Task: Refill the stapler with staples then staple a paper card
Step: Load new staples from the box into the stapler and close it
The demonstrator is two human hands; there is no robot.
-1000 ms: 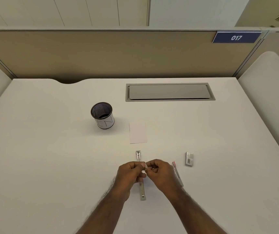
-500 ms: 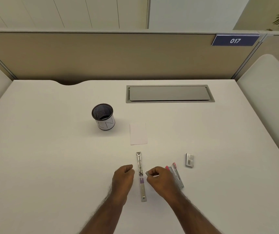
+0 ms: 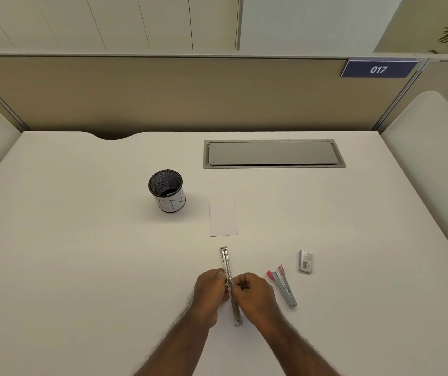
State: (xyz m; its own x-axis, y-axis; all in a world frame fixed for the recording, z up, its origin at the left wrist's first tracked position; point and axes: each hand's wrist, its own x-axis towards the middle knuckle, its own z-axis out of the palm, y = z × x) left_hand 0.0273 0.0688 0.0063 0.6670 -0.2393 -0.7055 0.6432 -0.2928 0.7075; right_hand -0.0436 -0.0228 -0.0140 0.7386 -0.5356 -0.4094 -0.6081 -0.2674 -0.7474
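A silver stapler [image 3: 225,257] lies opened flat on the white desk [image 3: 82,267], running from far to near. Both hands meet at its middle. My left hand [image 3: 208,291] grips the stapler's left side with curled fingers. My right hand [image 3: 255,294] pinches a short silver staple strip [image 3: 232,284] right at the stapler's channel. The white paper card [image 3: 223,219] lies flat just beyond the stapler's far end. A small grey staple box [image 3: 305,261] sits to the right.
A silver piece with pink ends [image 3: 282,287] lies at an angle right of my right hand. A black mesh pen cup [image 3: 167,191] stands at the left back. A grey cable hatch [image 3: 273,154] is set into the desk near the partition.
My hands came apart from above the stapler, then closed in again. Both now meet at its middle, the right one bringing the staple strip onto it.
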